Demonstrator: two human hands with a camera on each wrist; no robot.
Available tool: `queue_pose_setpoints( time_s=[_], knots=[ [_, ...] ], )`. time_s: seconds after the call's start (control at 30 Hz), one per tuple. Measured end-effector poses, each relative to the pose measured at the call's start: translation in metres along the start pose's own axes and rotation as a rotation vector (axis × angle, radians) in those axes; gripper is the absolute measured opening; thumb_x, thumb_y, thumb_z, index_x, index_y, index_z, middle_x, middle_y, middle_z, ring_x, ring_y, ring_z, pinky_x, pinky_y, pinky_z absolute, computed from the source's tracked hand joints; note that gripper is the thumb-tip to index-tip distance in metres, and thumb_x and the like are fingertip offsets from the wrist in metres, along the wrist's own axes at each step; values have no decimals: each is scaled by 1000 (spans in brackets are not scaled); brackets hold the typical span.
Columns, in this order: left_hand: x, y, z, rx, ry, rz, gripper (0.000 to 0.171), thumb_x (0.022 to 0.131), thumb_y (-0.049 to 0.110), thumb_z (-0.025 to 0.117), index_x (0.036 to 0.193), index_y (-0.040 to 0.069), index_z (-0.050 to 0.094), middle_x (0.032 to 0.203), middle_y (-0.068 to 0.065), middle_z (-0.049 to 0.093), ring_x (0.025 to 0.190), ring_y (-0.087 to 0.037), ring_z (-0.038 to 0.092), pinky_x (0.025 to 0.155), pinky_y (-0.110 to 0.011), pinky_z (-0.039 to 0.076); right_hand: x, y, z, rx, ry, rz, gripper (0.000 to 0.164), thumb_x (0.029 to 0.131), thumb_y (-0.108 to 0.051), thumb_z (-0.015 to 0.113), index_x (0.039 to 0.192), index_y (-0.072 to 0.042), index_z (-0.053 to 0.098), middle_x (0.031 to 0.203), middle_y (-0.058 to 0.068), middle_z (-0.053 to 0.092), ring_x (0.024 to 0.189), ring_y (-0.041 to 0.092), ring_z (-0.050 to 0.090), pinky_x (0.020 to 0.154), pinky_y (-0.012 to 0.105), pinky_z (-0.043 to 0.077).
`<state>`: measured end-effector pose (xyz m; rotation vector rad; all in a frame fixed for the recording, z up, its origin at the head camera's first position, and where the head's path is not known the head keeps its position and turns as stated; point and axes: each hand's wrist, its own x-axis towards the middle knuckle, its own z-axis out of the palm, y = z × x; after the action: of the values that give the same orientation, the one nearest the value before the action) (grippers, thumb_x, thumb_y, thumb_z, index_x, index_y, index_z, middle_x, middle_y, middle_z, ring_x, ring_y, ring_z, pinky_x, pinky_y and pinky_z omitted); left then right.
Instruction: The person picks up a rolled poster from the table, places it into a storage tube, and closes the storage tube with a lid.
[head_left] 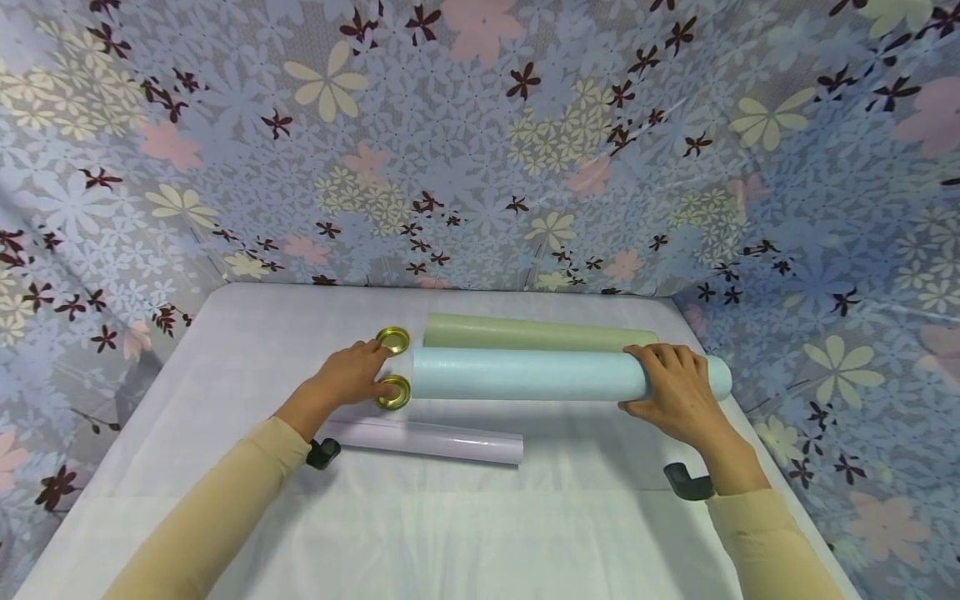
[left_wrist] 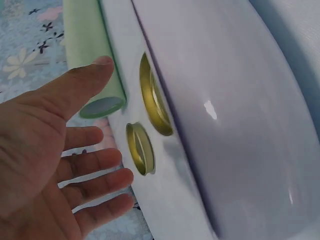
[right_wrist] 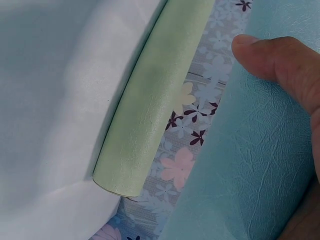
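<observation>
My right hand [head_left: 675, 392] grips a light blue roll of sheet material [head_left: 525, 375] near its right end. In the right wrist view, the thumb lies along the wrinkled blue surface. The roll appears raised above the table, roughly level, and its left end points toward my left hand [head_left: 348, 375]. That hand hovers over two gold round lids [head_left: 393, 340], its fingers spread and loosely bent in the left wrist view, with nothing between them. Both lids, the nearer one [left_wrist: 135, 150] included, lie on the white tabletop there.
Behind the blue roll lies a pale green roll [head_left: 540, 332], hollow at its end. A glossy pale purple roll [head_left: 442, 442] lies nearer the front. Flower-patterned cloth [head_left: 465, 167] surrounds the white-covered table [head_left: 480, 533] at the back and sides.
</observation>
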<state>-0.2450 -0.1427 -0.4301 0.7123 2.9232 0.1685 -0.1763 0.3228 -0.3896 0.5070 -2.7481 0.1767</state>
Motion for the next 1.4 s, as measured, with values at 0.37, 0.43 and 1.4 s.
queue_pose_setpoints(
  time_s=[0.37,0.43,1.4],
  knots=[
    [12,1,15,46,-51,-12,68,83,48,67,131,5,50,130,-17,52,114,-33,54,88,-48,50,0,-1,1,-2,-6,10,80,63,-27,87,131,-14,47,121,20,50,112,44,42,92,61,28],
    [13,1,18,47,-57,-16,69,82,50,68,131,5,50,128,-15,53,113,-32,54,87,-47,50,0,-1,1,0,-3,8,79,63,-27,87,130,-14,47,121,20,50,112,44,42,92,62,28],
    [10,-15,38,-182,6,84,74,72,46,78,128,4,53,127,-11,50,116,-32,45,93,-52,43,0,2,3,4,8,5,80,63,-27,86,130,-13,47,121,21,50,110,44,42,89,61,28]
  ],
)
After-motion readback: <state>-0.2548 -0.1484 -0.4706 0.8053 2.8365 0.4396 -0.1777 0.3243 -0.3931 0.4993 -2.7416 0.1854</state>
